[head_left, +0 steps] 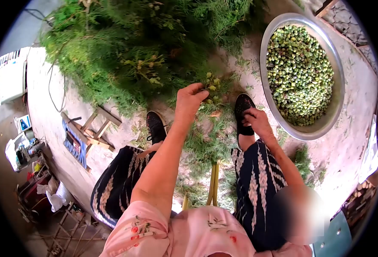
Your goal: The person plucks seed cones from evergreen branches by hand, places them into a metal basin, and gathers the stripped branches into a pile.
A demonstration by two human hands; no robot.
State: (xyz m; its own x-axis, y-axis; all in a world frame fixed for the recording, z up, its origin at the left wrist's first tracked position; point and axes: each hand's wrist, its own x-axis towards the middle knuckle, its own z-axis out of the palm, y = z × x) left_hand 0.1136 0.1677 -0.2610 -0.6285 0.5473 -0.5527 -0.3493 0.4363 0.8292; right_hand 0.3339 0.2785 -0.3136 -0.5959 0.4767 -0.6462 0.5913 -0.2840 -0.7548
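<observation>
At the near edge of the branch pile (112, 55), a cone-bearing sprig (211, 87) is being pinched by the left hand (190, 101), its cones (216, 81) best being left uncovered by light fingertip pressure, while whether anything is being gripped by the curled right hand (258, 123) cannot be told.

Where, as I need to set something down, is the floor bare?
Bare floor shows between the metal basin and the white item at right, and left of the wooden frame. Crowded: the green branch pile, and between the shoes, where clippings lie.
</observation>
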